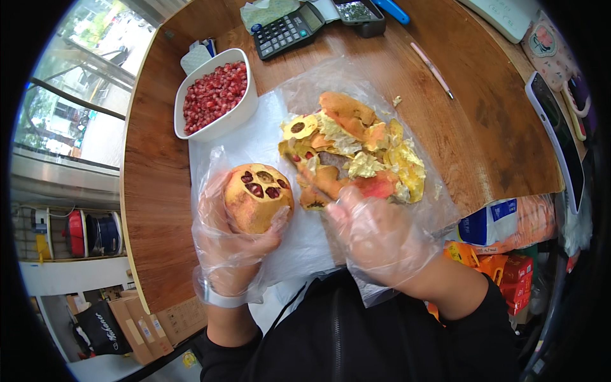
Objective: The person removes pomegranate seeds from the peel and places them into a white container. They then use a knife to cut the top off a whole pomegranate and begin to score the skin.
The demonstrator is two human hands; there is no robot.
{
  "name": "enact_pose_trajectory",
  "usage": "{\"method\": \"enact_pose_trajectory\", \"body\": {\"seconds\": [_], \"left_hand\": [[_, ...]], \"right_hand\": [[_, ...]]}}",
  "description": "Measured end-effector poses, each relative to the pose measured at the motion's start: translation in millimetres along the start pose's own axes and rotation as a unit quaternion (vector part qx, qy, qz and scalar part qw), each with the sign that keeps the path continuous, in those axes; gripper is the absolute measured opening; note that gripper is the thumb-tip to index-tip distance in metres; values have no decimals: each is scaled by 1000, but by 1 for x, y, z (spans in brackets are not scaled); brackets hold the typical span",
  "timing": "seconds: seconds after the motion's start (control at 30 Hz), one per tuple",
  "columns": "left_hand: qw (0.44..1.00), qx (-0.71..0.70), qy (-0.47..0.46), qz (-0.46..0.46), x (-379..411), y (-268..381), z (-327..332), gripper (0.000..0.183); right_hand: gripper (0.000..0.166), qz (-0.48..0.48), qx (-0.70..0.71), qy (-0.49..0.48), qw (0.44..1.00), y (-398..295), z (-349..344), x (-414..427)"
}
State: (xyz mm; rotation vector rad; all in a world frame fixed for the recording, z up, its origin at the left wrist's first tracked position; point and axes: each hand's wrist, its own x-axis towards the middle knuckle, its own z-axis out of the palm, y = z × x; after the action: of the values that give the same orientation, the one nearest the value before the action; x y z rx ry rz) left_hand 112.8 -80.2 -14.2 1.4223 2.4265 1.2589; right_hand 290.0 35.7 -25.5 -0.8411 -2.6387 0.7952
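My left hand (234,238), in a clear plastic glove, holds a pomegranate (258,215) whose cut top shows red seeds in several openings. My right hand (367,224), gloved too, grips a small knife (317,185), its blurred blade pointing up and left towards the fruit without clearly touching it. Pomegranate peels (334,133) and pale membranes are heaped on a clear plastic bag (305,86) beyond my right hand. At the upper left, a white square bowl (250,98) holds loose pomegranate seeds (215,95). White paper (272,119) lies under the bowl and my left hand.
A black calculator (286,31) and a card-terminal-like device (360,14) stand at the back of the wooden table (477,138). A pink pen (432,70) lies at the right, with a smartphone (556,133) beyond it. Raised wooden panels border the left side.
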Motion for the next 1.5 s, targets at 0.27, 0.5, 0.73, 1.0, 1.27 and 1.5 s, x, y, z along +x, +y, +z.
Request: {"method": "enact_pose_trajectory", "body": {"seconds": [0.27,0.5,0.73,1.0,1.27,1.5], "left_hand": [[991,-125,-39,-24,-22,-44,-14,84],[975,-194,-91,-63,-34,-46,-26,88],[942,-322,-25,-87,-47,-30,-20,86],[951,136,-17,277,-31,45,-20,52],[947,147,-62,279,2,69,25,57],[954,-38,111,276,-52,42,8,52]], "right_hand": [[27,207,588,-153,767,-8,-23,26],[28,238,589,-139,760,-31,-23,38],[24,-113,-14,5,993,-9,-2,18],[17,-127,-133,130,974,-14,-17,-3],[23,-51,-122,23,991,-15,-51,-40],[15,81,100,-13,992,9,-58,-34]]}}
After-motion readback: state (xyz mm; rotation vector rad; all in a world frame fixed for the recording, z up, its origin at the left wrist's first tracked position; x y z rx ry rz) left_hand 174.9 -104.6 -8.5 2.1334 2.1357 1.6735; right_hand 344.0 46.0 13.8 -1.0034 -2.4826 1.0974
